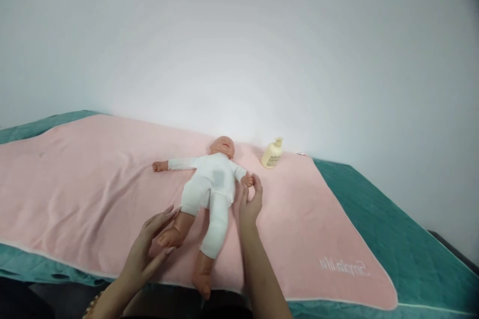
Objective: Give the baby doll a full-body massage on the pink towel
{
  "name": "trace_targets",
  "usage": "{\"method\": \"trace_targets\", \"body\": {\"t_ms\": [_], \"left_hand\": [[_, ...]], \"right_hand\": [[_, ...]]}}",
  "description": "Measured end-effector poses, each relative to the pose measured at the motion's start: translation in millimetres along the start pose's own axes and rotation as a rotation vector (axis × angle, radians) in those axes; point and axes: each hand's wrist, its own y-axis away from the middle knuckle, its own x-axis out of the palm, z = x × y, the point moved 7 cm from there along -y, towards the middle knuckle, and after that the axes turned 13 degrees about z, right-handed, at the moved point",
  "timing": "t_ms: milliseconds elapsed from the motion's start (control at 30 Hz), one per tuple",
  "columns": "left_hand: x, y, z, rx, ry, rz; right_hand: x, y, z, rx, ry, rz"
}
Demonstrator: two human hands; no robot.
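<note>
A baby doll (219, 174) with a white cloth body lies on its back, head toward the wall and feet toward me. My left hand (149, 241) is open, its fingers and thumb apart around the doll's bare lower leg and foot (175, 232) on the left. The fingertips seem to touch the leg near the edge of the white cloth. With thumb and fingers, my right hand (252, 204) holds the doll's small hand (247, 179) on the right side. The doll's other arm stretches out to the left.
A pale yellow pump bottle (272, 153) stands upright to the right of the doll's head. Under everything lies a pink blanket (310, 229) with lettering at its lower right corner, over a green quilted cover (385, 224). A white wall (262, 50) rises behind.
</note>
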Motion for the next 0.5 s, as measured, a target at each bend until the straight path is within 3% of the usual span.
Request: {"method": "trace_targets", "body": {"t_ms": [167,333,500], "left_hand": [[-0.5,18,2,-0.083,0.032,-0.029],[5.1,35,7,-0.006,-0.042,0.062],[10.6,50,14,-0.063,-0.074,0.051]], "right_hand": [[-20,-3,-14,0.147,-0.131,-0.166],[-29,-5,-29,0.261,-0.184,-0.218],[-40,-3,-59,0.307,-0.153,-0.314]]}}
